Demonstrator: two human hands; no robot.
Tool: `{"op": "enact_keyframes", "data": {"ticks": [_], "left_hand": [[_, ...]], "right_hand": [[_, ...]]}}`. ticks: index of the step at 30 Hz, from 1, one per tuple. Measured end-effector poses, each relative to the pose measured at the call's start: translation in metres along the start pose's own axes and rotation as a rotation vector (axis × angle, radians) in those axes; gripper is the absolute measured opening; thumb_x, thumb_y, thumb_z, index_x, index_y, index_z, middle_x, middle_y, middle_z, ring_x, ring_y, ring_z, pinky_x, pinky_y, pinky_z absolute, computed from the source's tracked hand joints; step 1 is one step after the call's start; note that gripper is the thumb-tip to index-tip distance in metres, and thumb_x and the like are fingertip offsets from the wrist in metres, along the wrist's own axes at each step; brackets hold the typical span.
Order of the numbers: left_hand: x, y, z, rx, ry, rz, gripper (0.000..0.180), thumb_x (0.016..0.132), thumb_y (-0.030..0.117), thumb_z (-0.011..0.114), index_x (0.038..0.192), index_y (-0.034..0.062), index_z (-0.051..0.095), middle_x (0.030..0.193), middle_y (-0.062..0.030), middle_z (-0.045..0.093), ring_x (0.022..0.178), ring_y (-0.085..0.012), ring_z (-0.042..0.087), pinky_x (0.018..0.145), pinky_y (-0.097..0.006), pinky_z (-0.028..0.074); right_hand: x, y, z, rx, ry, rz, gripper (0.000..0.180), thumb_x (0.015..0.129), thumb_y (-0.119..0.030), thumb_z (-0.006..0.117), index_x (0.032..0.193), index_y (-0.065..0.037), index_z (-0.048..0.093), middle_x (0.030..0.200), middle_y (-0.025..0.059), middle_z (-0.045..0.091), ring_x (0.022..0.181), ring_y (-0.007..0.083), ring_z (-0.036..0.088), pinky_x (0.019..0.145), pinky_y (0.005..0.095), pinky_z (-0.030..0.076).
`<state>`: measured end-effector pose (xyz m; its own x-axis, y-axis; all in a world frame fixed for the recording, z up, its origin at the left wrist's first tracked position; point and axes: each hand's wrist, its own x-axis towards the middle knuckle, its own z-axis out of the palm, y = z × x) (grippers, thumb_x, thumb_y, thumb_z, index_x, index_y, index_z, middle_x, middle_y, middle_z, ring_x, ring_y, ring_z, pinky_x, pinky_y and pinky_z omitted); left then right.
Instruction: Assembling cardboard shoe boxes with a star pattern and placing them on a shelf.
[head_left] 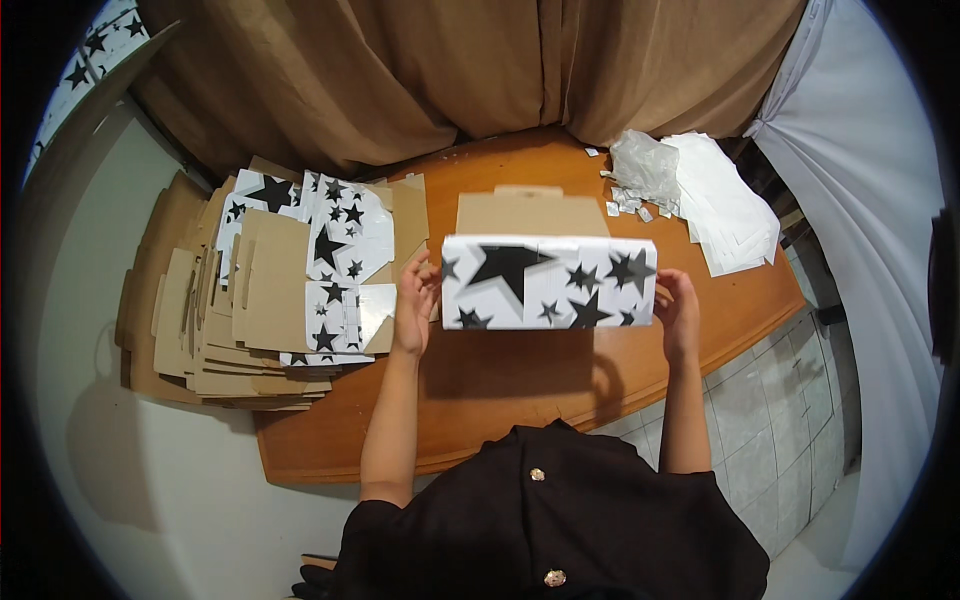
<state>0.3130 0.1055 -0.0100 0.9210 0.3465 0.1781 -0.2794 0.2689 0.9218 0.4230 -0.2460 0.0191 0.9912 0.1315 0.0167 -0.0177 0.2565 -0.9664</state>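
I hold a cardboard box (548,282) above the wooden table (520,390). Its near face is white with black and grey stars, and a plain brown flap stands up behind it. My left hand (414,303) grips the box's left end. My right hand (678,308) grips its right end. The box is level and lies across the middle of the table.
A tall stack of flat box blanks (270,300), brown and star-printed, lies at the table's left edge. White sheets (725,205), a crumpled clear bag (645,165) and small paper scraps sit at the back right. Brown curtains (450,60) hang behind. Tiled floor shows on the right.
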Motion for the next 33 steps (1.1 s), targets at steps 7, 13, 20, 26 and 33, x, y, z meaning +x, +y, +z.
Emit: {"op": "enact_keyframes", "data": {"ticks": [7,13,20,26,33], "left_hand": [[-0.063,-0.08,0.018,0.789,-0.036,0.229,0.077,0.077,0.036,0.07,0.139,0.0111,0.032,0.132,-0.018,0.035,0.117,-0.0314,0.042,0.096,-0.038,0.037],[-0.098,-0.097,0.024,0.733,-0.034,0.215,0.044,0.078,0.036,0.068,0.108,0.0061,0.053,0.124,-0.02,0.04,0.113,-0.0343,0.046,0.093,-0.038,0.04],[-0.117,-0.117,0.031,0.911,-0.018,0.208,0.028,0.081,0.023,0.059,0.103,0.006,0.056,0.12,-0.0202,0.04,0.105,-0.0333,0.049,0.088,-0.038,0.042],[-0.113,-0.122,0.053,0.688,0.206,0.098,0.044,0.079,0.008,0.049,0.123,0.0049,0.049,0.121,-0.0191,0.035,0.112,-0.0308,0.039,0.099,-0.037,0.031],[-0.093,-0.081,0.062,1.045,-0.032,0.259,0.05,0.077,0.005,0.053,0.127,0.0055,0.048,0.128,-0.0192,0.033,0.114,-0.0327,0.04,0.098,-0.039,0.033]], "right_hand": [[-0.033,0.079,-0.037,-0.081,0.174,-0.035,0.032,0.093,-0.035,0.045,0.111,-0.009,0.049,0.104,0.0014,0.053,0.098,0.0114,0.05,0.084,0.0251,0.037],[-0.05,0.09,-0.058,-0.164,0.231,0.118,0.031,0.093,-0.04,0.044,0.102,-0.011,0.052,0.092,-0.0014,0.051,0.086,0.0088,0.047,0.076,0.0212,0.036],[-0.071,0.113,-0.054,-0.421,0.266,-0.061,0.021,0.094,-0.017,0.046,0.11,-0.004,0.048,0.083,0.0001,0.047,0.073,0.0075,0.042,0.065,0.0212,0.037],[-0.05,0.072,-0.043,-1.136,-0.097,-0.103,0.061,0.07,0.009,0.052,0.128,-0.004,0.039,0.127,0.0253,0.036,0.117,0.0408,0.042,0.094,0.0438,0.038],[-0.021,0.062,0.01,-1.232,-0.519,-0.2,0.063,0.073,-0.004,0.06,0.132,-0.008,0.038,0.137,0.0234,0.032,0.122,0.0458,0.036,0.103,0.0509,0.03]]}}
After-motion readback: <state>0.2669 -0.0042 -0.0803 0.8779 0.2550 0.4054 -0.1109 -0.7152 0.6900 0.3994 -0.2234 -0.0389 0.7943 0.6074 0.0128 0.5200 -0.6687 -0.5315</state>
